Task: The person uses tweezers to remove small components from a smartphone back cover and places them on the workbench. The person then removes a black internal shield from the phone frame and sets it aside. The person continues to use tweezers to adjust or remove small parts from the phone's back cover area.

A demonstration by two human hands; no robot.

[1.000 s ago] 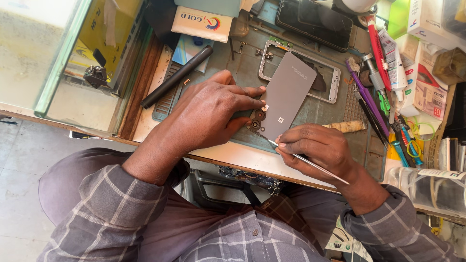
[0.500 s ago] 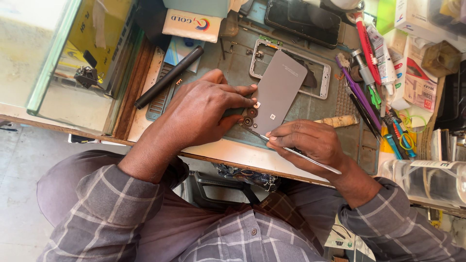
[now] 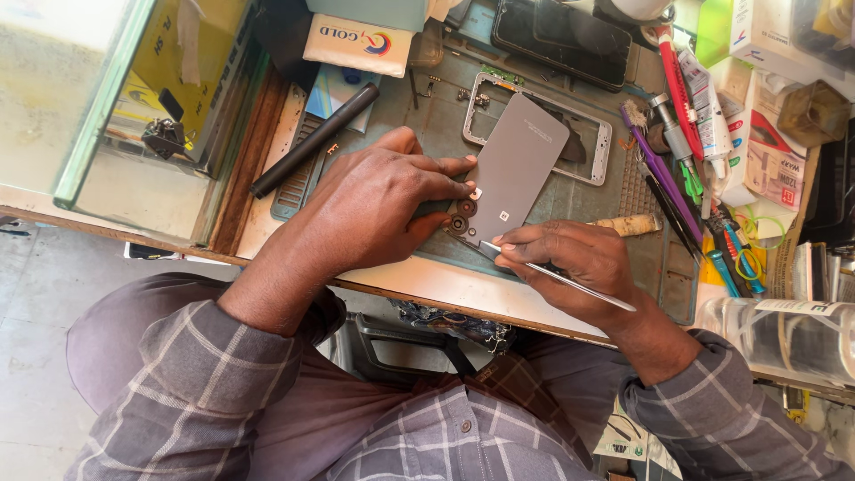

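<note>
Left hand [image 3: 383, 209] pins grey back cover [image 3: 512, 169]; right hand [image 3: 570, 263] grips metal pry tool [image 3: 570, 281] at its edge; best kept shallow.

Cluttered wooden workbench [image 3: 419, 285], glass display case [image 3: 98, 116] at left, grey floor [image 3: 36, 356], daylight.

Left hand [image 3: 378, 209] covers the lower left corner of the grey back cover [image 3: 517, 165]. Right hand [image 3: 579, 263] hides the middle of the metal tool [image 3: 579, 287]. Dark phone [image 3: 561, 31] cut off at top edge. Bottle [image 3: 788, 338] runs off at right.
</note>
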